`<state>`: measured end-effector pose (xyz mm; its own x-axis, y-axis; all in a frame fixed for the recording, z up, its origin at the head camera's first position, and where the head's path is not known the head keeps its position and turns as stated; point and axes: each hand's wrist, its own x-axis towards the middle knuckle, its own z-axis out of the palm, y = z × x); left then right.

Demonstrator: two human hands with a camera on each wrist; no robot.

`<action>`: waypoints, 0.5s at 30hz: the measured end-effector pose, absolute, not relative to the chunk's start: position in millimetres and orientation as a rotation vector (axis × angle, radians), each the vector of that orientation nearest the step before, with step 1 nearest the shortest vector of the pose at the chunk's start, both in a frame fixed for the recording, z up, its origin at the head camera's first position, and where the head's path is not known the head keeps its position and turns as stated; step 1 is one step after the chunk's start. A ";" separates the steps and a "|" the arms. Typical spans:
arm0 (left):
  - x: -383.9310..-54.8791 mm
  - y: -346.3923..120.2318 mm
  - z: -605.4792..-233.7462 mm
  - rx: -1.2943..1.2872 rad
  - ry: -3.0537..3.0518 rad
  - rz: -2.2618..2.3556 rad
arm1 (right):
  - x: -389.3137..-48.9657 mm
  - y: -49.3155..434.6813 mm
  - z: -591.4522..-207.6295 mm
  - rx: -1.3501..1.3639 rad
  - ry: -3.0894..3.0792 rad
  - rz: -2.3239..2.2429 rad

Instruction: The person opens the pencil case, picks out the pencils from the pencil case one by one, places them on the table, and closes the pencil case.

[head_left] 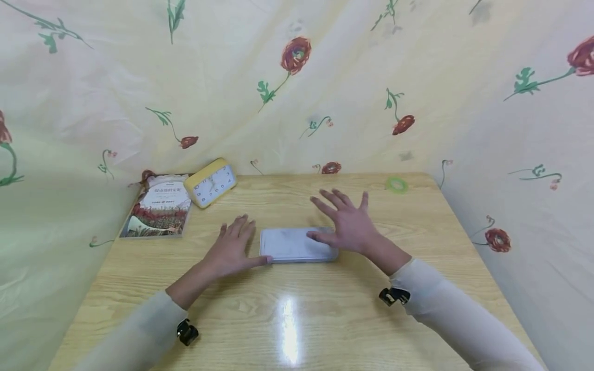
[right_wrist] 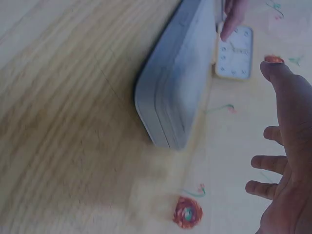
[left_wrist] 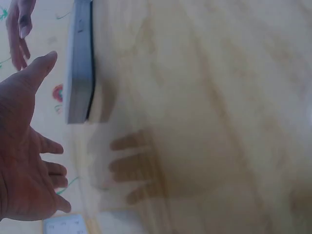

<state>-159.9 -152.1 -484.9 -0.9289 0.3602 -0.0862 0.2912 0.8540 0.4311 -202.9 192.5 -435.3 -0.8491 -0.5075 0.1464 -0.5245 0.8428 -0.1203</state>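
A flat, pale grey rectangular case point(head_left: 290, 244) with rounded corners lies on the wooden table, its long side running left to right. My left hand point(head_left: 232, 252) is spread at the case's left end, its thumb overlapping the front left corner in the head view. Over the right end hovers my right hand point(head_left: 350, 226), fingers fanned out and thumb above the lid. In the left wrist view a gap shows between the left hand point(left_wrist: 24, 146) and the case point(left_wrist: 80, 63). The right wrist view likewise has the right hand point(right_wrist: 292, 161) apart from the case point(right_wrist: 170, 87).
Behind the left hand, a yellow-framed clock point(head_left: 211, 184) leans over the corner of an illustrated book point(head_left: 160, 208). A green roll of tape point(head_left: 396, 185) lies at the back right of the table point(head_left: 371, 324). Flower-patterned cloth point(head_left: 232, 77) hangs along the table's back and sides.
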 end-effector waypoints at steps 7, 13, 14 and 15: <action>-159.0 -141.9 -488.4 0.552 2.886 0.629 | -195.2 162.7 -465.1 1.073 -2.946 0.101; -162.6 -137.5 -494.5 0.583 2.917 0.580 | -187.7 150.1 -475.4 1.189 -2.919 0.036; -162.7 -137.0 -495.0 0.587 2.919 0.577 | -187.2 148.7 -474.7 1.196 -2.908 0.019; -162.8 -136.2 -495.1 0.588 2.920 0.579 | -187.0 147.4 -474.2 1.200 -2.899 -0.004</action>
<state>-162.8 -136.2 -495.1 -0.9193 0.3925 -0.0289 0.3518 0.8524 0.3868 -187.0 147.4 -474.2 -0.7073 -0.7069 0.0030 -0.7069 0.7073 0.0041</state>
